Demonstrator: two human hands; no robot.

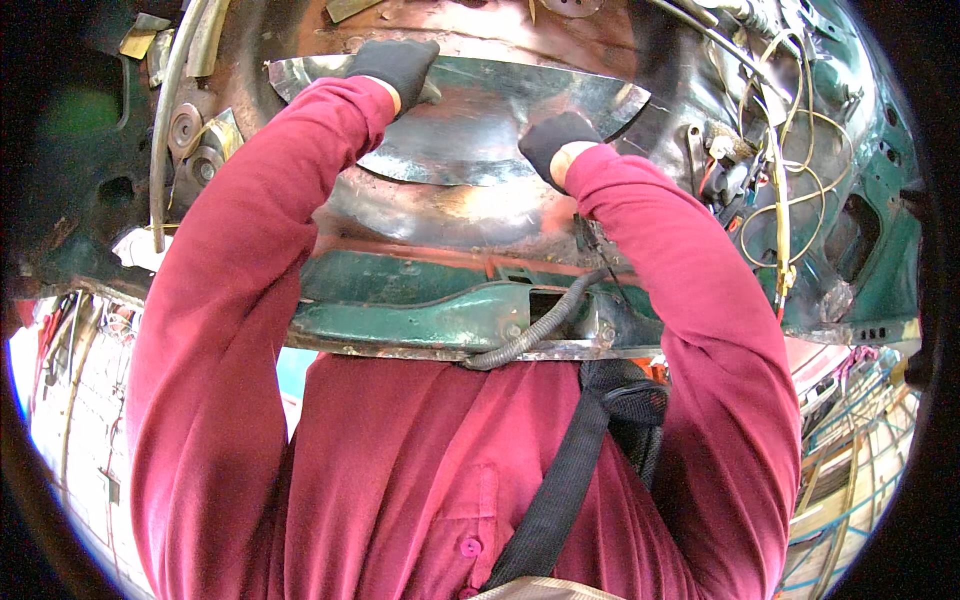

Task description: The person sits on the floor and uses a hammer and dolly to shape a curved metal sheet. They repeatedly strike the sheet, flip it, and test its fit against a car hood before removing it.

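Note:
A curved piece of bare sheet metal, shiny with brownish patches, lies in the round well of a green vehicle body. My left hand, in a black glove, is closed over its far edge, left of the middle, with a fingertip showing on the near side. Toward the right end of the sheet metal, my right hand in a black glove is curled against its surface. The right fingers are mostly hidden, and whatever they may hold does not show.
A grey corrugated hose crosses the green sill in front of my chest. Loose wires hang at the right. Round metal discs and a long curved strip stand at the left. A black strap crosses my shirt.

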